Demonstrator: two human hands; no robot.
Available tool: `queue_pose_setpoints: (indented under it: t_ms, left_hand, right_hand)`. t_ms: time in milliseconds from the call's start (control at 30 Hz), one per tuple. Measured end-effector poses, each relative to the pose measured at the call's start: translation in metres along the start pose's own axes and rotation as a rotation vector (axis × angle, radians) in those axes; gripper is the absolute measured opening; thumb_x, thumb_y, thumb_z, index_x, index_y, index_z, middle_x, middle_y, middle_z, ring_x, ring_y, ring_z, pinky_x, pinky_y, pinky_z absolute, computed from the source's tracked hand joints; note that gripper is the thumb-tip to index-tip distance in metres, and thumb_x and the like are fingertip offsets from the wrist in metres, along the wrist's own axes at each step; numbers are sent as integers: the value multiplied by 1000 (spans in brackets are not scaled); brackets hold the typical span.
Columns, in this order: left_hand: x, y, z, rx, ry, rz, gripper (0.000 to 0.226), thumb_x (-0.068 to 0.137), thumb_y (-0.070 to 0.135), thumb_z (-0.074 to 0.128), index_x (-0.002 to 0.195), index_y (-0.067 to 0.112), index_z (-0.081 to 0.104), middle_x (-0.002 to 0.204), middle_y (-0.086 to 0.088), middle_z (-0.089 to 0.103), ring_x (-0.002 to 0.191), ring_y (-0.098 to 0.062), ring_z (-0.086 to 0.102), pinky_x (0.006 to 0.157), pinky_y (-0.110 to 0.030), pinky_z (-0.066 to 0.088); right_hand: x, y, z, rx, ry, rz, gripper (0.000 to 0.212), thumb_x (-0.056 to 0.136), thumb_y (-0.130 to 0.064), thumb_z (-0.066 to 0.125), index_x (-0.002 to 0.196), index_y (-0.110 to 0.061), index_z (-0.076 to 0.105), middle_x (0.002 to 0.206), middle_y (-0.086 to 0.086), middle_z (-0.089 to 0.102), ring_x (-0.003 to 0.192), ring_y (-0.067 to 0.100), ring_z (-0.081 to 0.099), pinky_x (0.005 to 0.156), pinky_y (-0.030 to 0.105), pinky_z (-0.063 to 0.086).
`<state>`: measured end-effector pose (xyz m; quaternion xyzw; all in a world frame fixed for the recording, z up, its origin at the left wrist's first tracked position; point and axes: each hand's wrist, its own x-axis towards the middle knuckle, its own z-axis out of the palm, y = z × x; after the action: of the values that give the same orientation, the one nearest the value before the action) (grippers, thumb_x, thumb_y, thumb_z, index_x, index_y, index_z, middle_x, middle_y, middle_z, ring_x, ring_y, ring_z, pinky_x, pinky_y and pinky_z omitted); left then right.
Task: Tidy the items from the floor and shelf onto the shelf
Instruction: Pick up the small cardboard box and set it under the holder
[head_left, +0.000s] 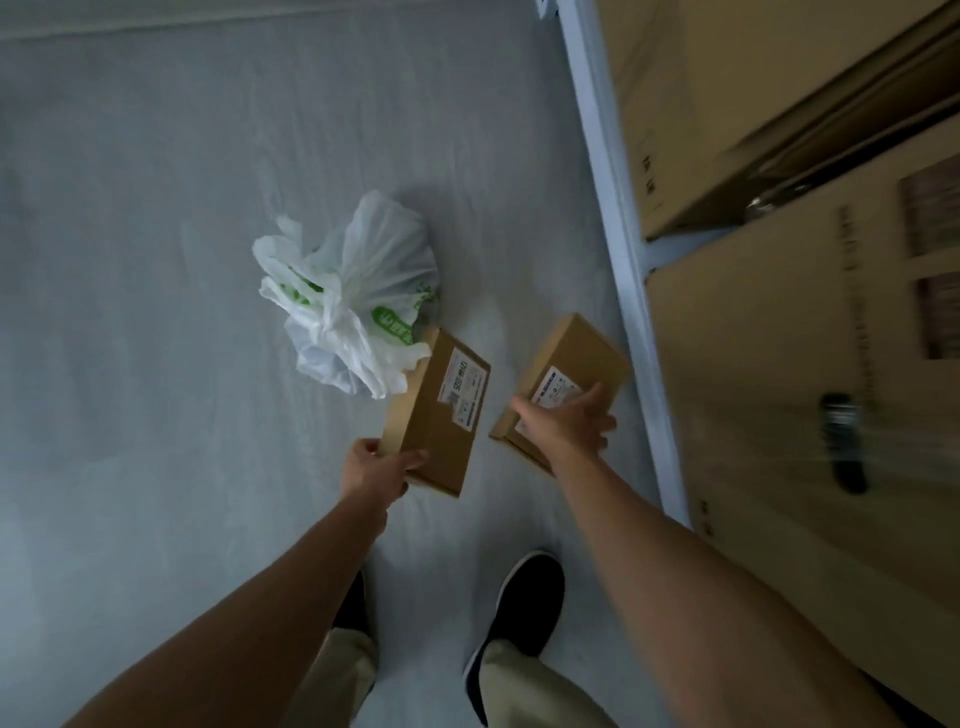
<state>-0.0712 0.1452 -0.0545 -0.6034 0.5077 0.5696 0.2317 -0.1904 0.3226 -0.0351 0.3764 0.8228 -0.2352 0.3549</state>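
I look down at a grey floor. My left hand (378, 470) grips the near end of a flat brown cardboard box (441, 415) with a white label, held above the floor. My right hand (566, 423) is closed on a second flat brown labelled box (569, 358), also lifted, close to the shelf's pale blue upright (618, 249). A white plastic bag with green print (353, 296) lies knotted on the floor just beyond the left box. The shelf on the right carries large cardboard cartons (810, 364).
My two dark shoes (530, 603) and beige trouser legs stand on the floor below the hands. A dark object (844, 449) shows blurred against the big carton's face. Bare grey floor spreads to the left and far side.
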Motion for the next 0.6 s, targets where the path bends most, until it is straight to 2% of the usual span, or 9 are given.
queue_pose_setpoints:
  t_ms: [200, 333, 400, 467, 500, 533, 600]
  left_hand:
    - [-182, 18, -50, -59, -213, 28, 69, 76, 14, 80, 136, 15, 46, 124, -11, 61, 105, -30, 66, 81, -41, 58]
    - [-307, 39, -80, -64, -356, 72, 61, 77, 16, 81, 130, 13, 51, 121, -13, 66, 103, -29, 69, 79, -39, 59]
    - [-367, 54, -94, -32, -447, 99, 65, 70, 20, 85, 125, 14, 53, 118, -14, 67, 102, -30, 70, 79, -40, 60]
    - [-418, 67, -109, 14, -514, 148, 81, 53, 33, 94, 121, 15, 55, 115, -14, 69, 102, -30, 71, 82, -42, 59]
    - [-440, 72, -116, 38, -549, 175, 86, 49, 38, 94, 122, 16, 54, 115, -14, 69, 103, -29, 71, 86, -44, 59]
    - [-461, 76, -123, 65, -588, 200, 85, 53, 39, 93, 125, 17, 52, 116, -13, 69, 104, -29, 70, 90, -46, 57]
    - [-499, 85, -139, 82, -673, 261, 69, 72, 30, 84, 131, 22, 49, 121, -10, 69, 108, -29, 69, 96, -50, 53]
  right_hand:
    - [-172, 16, -117, 26, -162, -70, 130, 56, -56, 85, 154, -34, 2, 147, 15, 25, 135, 41, 35, 105, 53, 42]
    - [-284, 22, -192, 85, -215, -177, 135, 52, -61, 86, 154, -35, 2, 149, 14, 25, 137, 40, 35, 109, 55, 40]
    - [-334, 26, -227, 86, -209, -264, 135, 49, -68, 82, 154, -35, 3, 148, 13, 25, 137, 37, 35, 109, 53, 40]
    - [-379, 31, -258, 91, -194, -357, 134, 48, -73, 77, 154, -36, 4, 150, 11, 24, 139, 33, 33, 110, 51, 40]
    - [-400, 33, -273, 102, -186, -401, 130, 52, -74, 75, 154, -36, 6, 150, 9, 23, 139, 30, 32, 110, 49, 40]
    - [-421, 38, -286, 106, -166, -450, 120, 59, -73, 72, 154, -35, 8, 149, 7, 23, 139, 28, 32, 110, 48, 40]
    - [-457, 46, -313, 131, -86, -568, 89, 78, -66, 62, 150, -36, 19, 143, 5, 29, 134, 25, 38, 105, 47, 46]
